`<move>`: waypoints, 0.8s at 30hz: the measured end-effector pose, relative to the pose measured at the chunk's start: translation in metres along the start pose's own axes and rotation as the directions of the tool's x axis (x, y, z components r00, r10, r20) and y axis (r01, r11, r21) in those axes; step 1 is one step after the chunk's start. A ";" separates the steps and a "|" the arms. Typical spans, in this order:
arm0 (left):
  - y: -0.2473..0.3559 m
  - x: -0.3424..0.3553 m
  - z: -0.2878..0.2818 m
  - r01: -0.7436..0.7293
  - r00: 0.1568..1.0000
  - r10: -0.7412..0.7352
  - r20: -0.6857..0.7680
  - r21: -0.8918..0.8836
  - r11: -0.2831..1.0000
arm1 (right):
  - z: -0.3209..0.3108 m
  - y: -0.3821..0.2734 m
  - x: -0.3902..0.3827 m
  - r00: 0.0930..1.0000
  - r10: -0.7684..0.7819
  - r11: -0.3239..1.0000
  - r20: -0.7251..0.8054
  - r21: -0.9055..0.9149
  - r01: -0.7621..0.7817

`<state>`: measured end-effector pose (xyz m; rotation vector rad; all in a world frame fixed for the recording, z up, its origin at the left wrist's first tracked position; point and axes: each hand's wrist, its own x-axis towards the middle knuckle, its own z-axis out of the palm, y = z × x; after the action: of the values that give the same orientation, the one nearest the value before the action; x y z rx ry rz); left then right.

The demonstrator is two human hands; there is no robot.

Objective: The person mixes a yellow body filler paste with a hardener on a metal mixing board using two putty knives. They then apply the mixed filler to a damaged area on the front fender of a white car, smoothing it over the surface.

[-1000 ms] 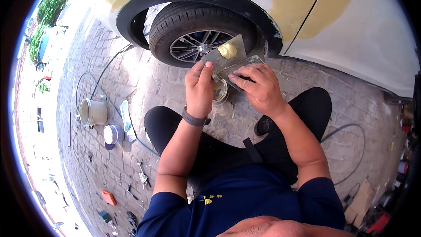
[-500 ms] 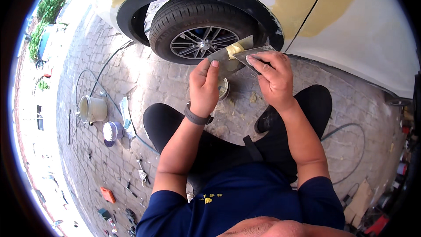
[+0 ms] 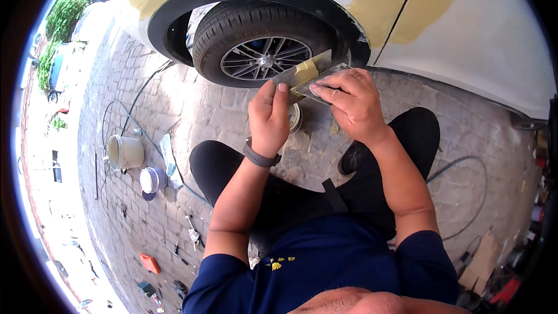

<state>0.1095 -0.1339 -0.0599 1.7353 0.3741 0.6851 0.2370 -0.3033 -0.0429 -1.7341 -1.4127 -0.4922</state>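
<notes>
A white car body patched with yellow filler [image 3: 372,0] and its black tyre on a grey spoked rim [image 3: 256,52] fill the background. The left hand [image 3: 268,117] pinches a flat metal spreader carrying yellow putty [image 3: 303,71], tilted level so it stays put. The right hand [image 3: 349,103] grips a second thin metal blade [image 3: 317,84] against it, edge to edge.

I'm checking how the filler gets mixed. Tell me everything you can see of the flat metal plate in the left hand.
The metal plate is a thin, flat, grey sheet with straight edges, held tilted in front of the car wheel. A lump of yellowish putty sits on it. The left hand pinches its lower edge; the right hand presses a second flat blade against it.
</notes>
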 end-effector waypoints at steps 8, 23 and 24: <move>0.007 -0.003 0.003 -0.010 1.000 0.010 0.027 -0.003 1.000 | -0.003 0.000 0.004 0.999 -0.007 1.000 -0.046 -0.001 0.007; 0.010 -0.001 -0.001 0.050 0.984 -0.037 0.175 -0.075 0.996 | -0.019 0.012 -0.011 0.912 0.373 0.397 0.170 0.859 -0.322; 0.013 -0.002 0.002 0.038 0.989 -0.021 0.146 -0.113 0.993 | -0.017 0.013 -0.013 0.902 0.383 0.341 0.201 0.876 -0.340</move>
<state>0.1078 -0.1403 -0.0481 1.6548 0.2545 0.5458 0.2489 -0.3254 -0.0469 -1.0148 -0.8776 0.4681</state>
